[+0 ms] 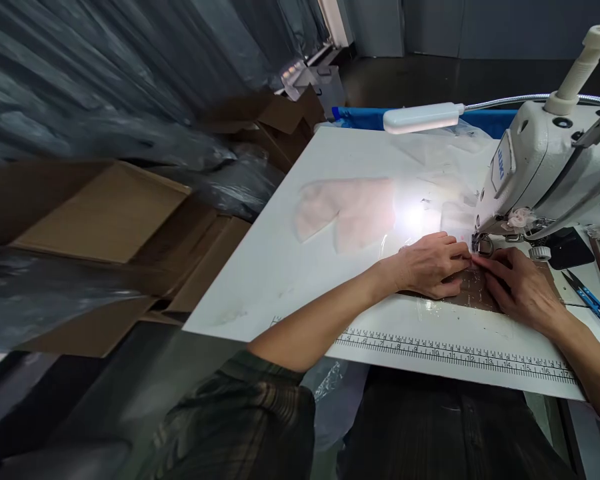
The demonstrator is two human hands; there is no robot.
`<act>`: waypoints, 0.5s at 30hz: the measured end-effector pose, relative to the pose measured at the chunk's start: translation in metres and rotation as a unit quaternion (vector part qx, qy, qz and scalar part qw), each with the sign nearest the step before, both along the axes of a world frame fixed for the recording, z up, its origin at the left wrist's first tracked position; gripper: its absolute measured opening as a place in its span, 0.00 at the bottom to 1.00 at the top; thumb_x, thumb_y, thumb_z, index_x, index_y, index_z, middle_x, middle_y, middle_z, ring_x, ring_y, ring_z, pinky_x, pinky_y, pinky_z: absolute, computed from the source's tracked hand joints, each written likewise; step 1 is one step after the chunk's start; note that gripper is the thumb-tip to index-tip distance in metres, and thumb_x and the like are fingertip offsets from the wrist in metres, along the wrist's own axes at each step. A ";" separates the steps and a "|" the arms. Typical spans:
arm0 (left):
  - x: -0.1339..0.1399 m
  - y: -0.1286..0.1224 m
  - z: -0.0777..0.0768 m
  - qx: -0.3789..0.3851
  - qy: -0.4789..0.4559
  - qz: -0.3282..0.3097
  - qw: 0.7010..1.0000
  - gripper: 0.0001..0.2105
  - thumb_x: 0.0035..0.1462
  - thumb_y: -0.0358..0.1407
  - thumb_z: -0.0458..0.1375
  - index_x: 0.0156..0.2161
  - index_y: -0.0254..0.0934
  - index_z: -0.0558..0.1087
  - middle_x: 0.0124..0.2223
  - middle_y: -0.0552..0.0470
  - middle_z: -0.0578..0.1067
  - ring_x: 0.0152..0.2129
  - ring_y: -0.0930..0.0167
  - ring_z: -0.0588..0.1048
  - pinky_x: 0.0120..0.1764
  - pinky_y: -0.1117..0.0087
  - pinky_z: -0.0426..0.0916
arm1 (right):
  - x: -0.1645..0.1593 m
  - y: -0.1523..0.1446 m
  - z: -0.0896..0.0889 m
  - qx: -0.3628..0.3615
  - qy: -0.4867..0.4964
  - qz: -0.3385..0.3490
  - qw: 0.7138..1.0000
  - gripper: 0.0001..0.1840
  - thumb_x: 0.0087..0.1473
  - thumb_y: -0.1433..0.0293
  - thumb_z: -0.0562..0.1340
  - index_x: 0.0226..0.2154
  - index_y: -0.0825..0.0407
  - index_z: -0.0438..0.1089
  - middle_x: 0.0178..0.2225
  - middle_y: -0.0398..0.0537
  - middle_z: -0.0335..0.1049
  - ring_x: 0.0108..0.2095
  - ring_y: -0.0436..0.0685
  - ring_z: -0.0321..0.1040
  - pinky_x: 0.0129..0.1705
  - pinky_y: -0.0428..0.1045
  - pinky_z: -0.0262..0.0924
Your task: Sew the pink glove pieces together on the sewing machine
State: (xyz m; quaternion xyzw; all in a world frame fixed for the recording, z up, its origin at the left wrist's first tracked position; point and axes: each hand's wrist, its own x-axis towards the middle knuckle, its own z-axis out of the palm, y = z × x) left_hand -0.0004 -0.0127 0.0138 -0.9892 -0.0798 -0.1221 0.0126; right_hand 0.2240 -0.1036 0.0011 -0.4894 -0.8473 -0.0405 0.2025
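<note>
Both hands work close to the presser foot (482, 244) of a white sewing machine (530, 160). My left hand (437, 265) has its fingers curled and closed, with the fingertips down at the work just left of the foot. On the other side, my right hand (520, 283) pinches with thumb and index finger right before the foot. What lies between the fingers is too small and covered to name. A brown flat piece (473, 298) with shiny clear film on it lies under both hands. Left of them, a pale pink cut fabric piece (353, 207) lies flat.
Blue-handled scissors (591, 300) lie right of my right hand. A ruler strip (430, 350) runs along the front edge of the white tabletop (270, 287). A white lamp (423, 119) shines over it. Open cardboard boxes (103, 210) and plastic sheeting stand at the left.
</note>
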 end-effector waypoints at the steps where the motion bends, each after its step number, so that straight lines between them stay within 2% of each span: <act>1: 0.000 0.000 0.000 -0.002 -0.001 0.002 1.000 0.16 0.63 0.37 0.50 0.44 0.31 0.77 0.44 0.41 0.77 0.31 0.67 0.71 0.38 0.62 0.67 | 0.000 -0.001 0.000 0.008 0.011 0.006 1.000 0.21 0.67 0.66 0.52 0.52 0.53 0.76 0.40 0.57 0.71 0.36 0.58 0.69 0.31 0.51 0.67; 4: 0.000 0.000 -0.001 -0.013 0.005 0.012 1.000 0.16 0.63 0.37 0.50 0.46 0.31 0.76 0.48 0.41 0.76 0.34 0.66 0.72 0.41 0.62 0.67 | -0.001 -0.002 -0.004 0.015 0.028 0.006 0.999 0.19 0.66 0.66 0.52 0.49 0.51 0.76 0.41 0.57 0.71 0.37 0.59 0.70 0.33 0.52 0.68; 9: 0.000 0.000 0.000 -0.021 0.027 0.029 0.999 0.16 0.63 0.38 0.50 0.49 0.33 0.74 0.50 0.42 0.76 0.36 0.65 0.72 0.43 0.61 0.66 | -0.001 -0.002 -0.009 -0.004 0.012 -0.017 1.000 0.20 0.67 0.64 0.52 0.52 0.49 0.75 0.42 0.56 0.70 0.36 0.58 0.69 0.34 0.53 0.68; 15: -0.002 0.003 -0.001 -0.015 0.031 0.034 0.999 0.19 0.64 0.40 0.49 0.53 0.31 0.72 0.52 0.40 0.75 0.38 0.64 0.72 0.44 0.61 0.66 | -0.005 -0.002 -0.005 -0.021 -0.019 -0.042 0.999 0.24 0.68 0.62 0.48 0.54 0.50 0.74 0.41 0.57 0.70 0.31 0.57 0.68 0.29 0.52 0.64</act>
